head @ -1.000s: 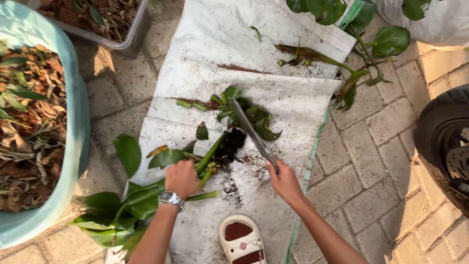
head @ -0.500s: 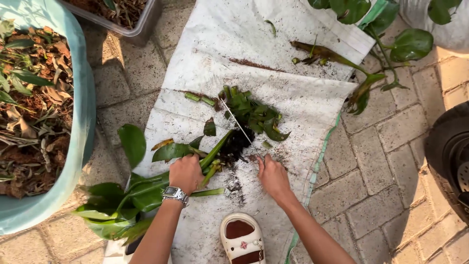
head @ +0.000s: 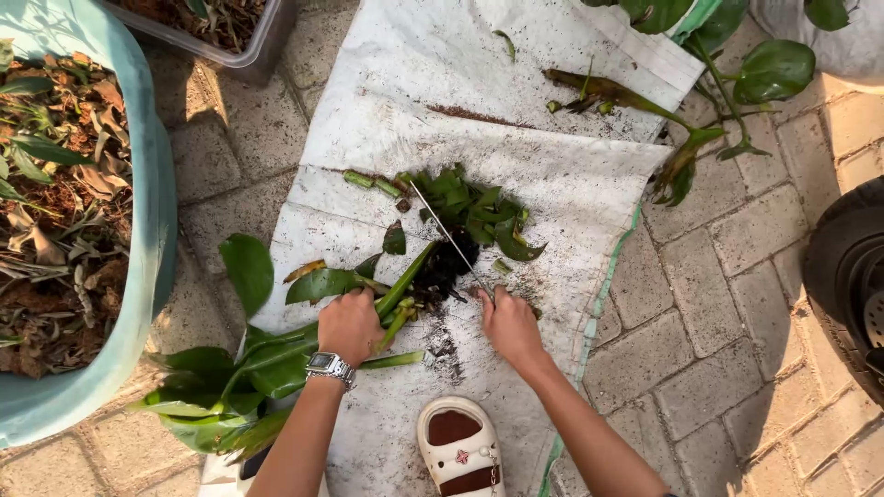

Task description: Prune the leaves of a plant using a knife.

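At the far left stands a big pale-blue tub (head: 152, 230) filled with dry brown leaves, and above it the corner of a clear plastic bin (head: 267, 41) with more dry litter. Both sit on grey paving bricks (head: 700, 267).

A white woven sack (head: 552, 184) is spread flat over the bricks, dusted with soil. Across its lower left lies a bunch of green plant stalks (head: 276, 359), broad leaves trailing off the sack's left edge and the stems pointing up and to the right. The left hand (head: 350, 324), a silver wristwatch (head: 329, 366) on its wrist, is closed in a fist around these stems about midway along them. Just past the fist the stems end in a dark clump of roots and soil (head: 445, 271).

The right hand (head: 509, 324) sits just right of that clump, fingers curled tight around the handle of a knife (head: 451, 241). The thin blade runs up and to the left from the hand, seen edge-on, crossing the root clump and reaching into a heap of chopped green pieces (head: 479, 212) just above it.

A white sandal (head: 458, 451) shows at the bottom between the two forearms. Further right, more leafy cuttings (head: 727, 101) lie at the sack's top right corner, and a dark tyre (head: 843, 276) fills the right edge.
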